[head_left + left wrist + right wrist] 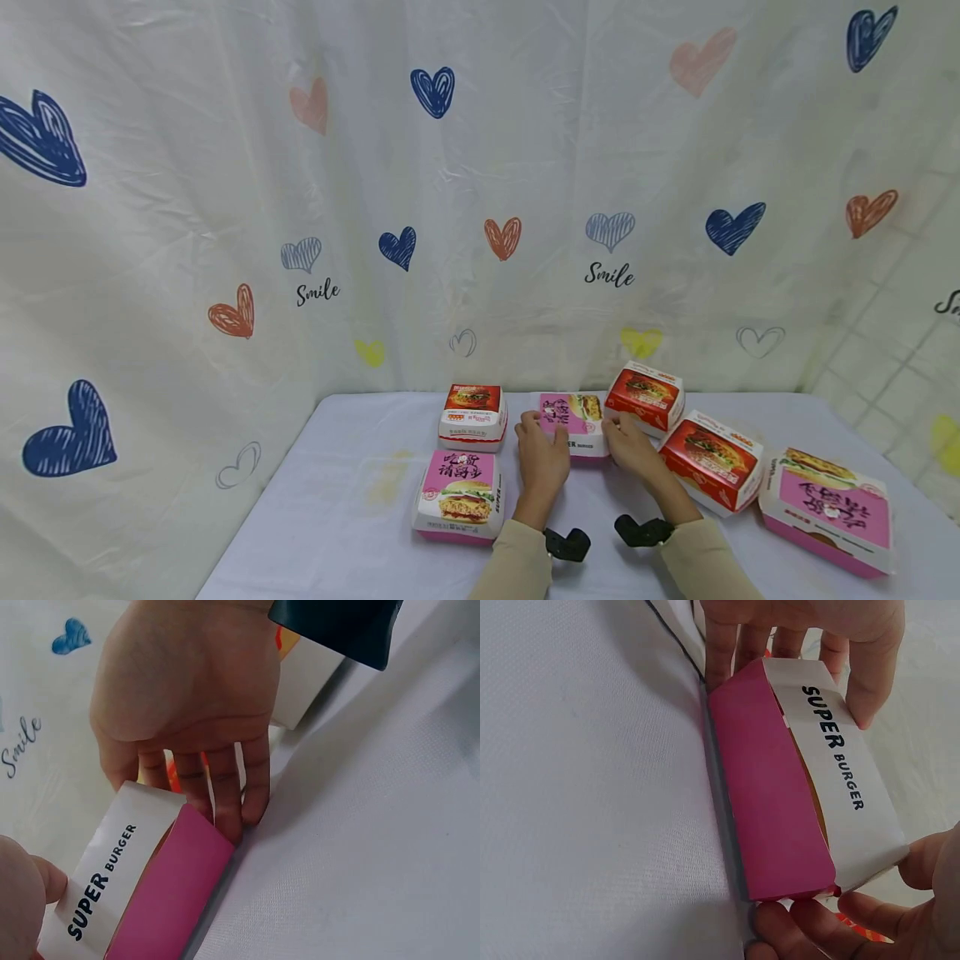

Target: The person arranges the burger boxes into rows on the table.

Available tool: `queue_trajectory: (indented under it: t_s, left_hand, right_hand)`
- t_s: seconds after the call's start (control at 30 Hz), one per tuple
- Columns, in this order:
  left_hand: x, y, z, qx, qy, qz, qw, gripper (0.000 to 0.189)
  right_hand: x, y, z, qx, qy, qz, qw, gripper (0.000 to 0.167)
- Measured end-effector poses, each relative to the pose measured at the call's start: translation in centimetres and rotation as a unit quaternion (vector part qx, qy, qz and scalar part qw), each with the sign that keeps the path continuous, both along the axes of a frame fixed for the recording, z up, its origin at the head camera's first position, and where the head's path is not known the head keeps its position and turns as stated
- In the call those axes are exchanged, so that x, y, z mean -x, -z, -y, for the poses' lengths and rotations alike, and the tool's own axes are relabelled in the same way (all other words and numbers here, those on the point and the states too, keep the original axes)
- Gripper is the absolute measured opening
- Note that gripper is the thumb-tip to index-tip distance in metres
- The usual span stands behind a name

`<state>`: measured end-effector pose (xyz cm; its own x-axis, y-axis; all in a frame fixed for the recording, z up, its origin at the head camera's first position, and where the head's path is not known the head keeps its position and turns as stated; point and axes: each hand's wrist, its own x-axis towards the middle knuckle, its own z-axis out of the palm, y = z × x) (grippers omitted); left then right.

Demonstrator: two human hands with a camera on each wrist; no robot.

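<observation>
In the head view a pink-and-white burger box lies between both hands at the back middle of the table. My left hand grips its left end, thumb at the top edge and fingers along the side. At the other end my right hand holds it the same way. Both wrist views show the box's white lid marked SUPER BURGER and its pink base. A slim gap runs between lid and base. Whether the box touches the cloth cannot be told.
Left of the hands, a red-and-white burger box stands behind a pink one. To the right are two red boxes and a pink one. A heart-print curtain hangs behind the white-covered table.
</observation>
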<state>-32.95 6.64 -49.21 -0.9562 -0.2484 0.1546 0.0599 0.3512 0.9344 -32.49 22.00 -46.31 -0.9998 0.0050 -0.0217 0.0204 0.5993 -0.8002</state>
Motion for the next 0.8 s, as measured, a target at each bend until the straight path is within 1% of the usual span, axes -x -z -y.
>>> queue_trajectory:
  t_s: [0.13,0.37,0.43,0.63,0.8]
  left_hand:
    - [0.01,-0.08,-0.02,0.000,0.000,-0.004,1.0000,0.046]
    - [-0.05,-0.11,-0.08,0.006,0.000,0.013,0.9999,0.051]
    - [-0.02,-0.10,-0.09,0.009,-0.001,0.015,0.9998,0.052]
    - [-0.12,-0.20,-0.10,0.012,-0.012,0.007,0.9998,0.051]
    - [-0.20,-0.23,-0.20,0.016,-0.022,0.011,0.9996,0.052]
  right_hand:
    - [0.10,0.05,0.03,0.015,-0.001,0.006,0.9999,0.056]
    - [0.13,0.17,0.21,0.034,0.001,0.023,0.9992,0.050]
    - [0.14,0.21,0.25,0.037,0.002,0.023,0.9990,0.052]
    - [0.29,0.31,0.22,0.052,0.002,0.015,0.9985,0.060]
    - [0.40,0.32,0.08,0.045,0.001,0.003,0.9990,0.067]
